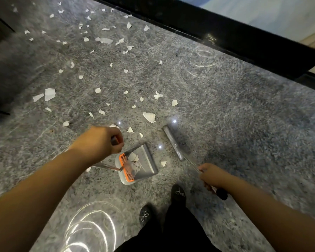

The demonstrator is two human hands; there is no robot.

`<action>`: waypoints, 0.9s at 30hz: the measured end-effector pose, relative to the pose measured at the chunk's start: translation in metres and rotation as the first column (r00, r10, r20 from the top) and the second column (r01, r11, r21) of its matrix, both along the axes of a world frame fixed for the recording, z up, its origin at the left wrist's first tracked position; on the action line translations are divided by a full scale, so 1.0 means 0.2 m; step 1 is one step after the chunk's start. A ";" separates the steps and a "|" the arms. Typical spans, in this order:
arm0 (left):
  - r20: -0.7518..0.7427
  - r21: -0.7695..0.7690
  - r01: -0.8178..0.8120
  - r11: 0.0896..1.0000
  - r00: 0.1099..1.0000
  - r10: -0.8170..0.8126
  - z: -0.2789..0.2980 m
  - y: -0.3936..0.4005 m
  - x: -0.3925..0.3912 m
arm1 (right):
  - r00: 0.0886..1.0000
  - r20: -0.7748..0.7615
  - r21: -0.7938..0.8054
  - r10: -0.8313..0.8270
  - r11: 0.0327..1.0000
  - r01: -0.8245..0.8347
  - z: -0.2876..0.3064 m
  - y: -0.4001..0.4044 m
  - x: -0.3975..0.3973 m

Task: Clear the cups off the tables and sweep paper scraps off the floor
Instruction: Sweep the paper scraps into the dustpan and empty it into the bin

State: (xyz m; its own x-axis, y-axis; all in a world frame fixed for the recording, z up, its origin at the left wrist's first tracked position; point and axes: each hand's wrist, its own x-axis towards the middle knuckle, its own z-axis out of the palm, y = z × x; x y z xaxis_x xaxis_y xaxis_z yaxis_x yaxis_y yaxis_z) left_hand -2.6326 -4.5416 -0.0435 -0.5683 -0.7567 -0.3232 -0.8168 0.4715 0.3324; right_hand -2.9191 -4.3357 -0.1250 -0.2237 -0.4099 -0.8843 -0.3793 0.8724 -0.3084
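so this is mid-sweep — left hand [105,139] is wrapped around the long handle of the dustpan [136,163], right hand [210,174] is gripping the broom handle, with the broom head [173,141] down on the floor just ahead of that hand. the hands are well apart. a few paper scraps [133,157] already sit in the pan right below the left hand, and one lies on the floor between pan and broom.

my take: keep the pan's lip flat on the floor and drag the broom in short pulls toward it, since light paper probably flutters off with a hard flick. most of the mess is still scattered well beyond both hands.

floor [244,124] is polished grey speckled stone — shiny with light glare, so scraps should slide easily. a dark ledge [225,37] runs along the far right. no cups in view.
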 end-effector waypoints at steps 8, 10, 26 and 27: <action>0.084 -0.018 0.033 0.999 0.996 -0.032 -0.09 0.08 0.01 | 0.986 0.024 0.073 0.166 0.983 -0.167 -0.06 0.00 0.20; 0.084 -0.024 0.029 0.999 0.996 -0.027 -0.10 0.07 0.02 | 0.980 0.038 0.076 0.193 0.978 -0.196 -0.07 -0.01 0.26; -0.067 -0.013 -0.288 0.958 0.956 0.286 -0.11 0.08 0.49 | 0.981 0.184 -0.081 0.057 0.996 -0.043 0.10 -0.02 0.54; -0.084 -0.012 -0.323 0.946 0.943 0.321 -0.10 0.08 0.51 | 0.983 0.177 -0.089 0.049 0.996 -0.033 0.10 -0.04 0.54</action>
State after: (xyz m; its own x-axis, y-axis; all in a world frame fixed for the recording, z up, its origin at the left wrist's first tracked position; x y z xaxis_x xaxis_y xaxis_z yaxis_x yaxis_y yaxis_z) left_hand -2.5301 -4.5262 -0.0640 -0.3160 -0.9109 -0.2654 -0.8977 0.1965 0.3944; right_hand -2.8109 -4.3439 -0.1048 -0.0467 -0.4908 -0.8700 -0.3463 0.8249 -0.4468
